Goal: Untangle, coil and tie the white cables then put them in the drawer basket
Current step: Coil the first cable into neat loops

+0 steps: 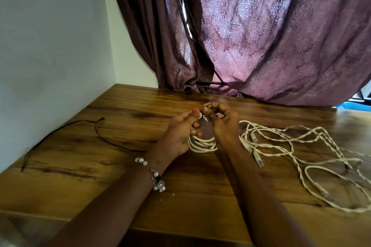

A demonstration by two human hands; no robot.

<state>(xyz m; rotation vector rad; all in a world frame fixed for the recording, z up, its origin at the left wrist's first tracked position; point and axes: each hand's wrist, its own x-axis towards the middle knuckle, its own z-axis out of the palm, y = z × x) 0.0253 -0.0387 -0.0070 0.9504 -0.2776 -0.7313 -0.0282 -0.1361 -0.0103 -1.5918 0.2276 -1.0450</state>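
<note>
left hand (180, 132) grip clamped on white coil (202, 143); right hand (222, 124) pinching black tie (206, 106), mostly hidden.

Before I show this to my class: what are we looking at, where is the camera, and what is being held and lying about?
There is no machine here: a person works with bare hands, filmed by one camera worn on the head, looking down. The left hand and right hand together hold a coiled white cable and pinch a thin black tie at its top. On the wooden table, tangled white cables lie to the right and a loose black string to the left. A patterned curtain hangs behind.
</note>
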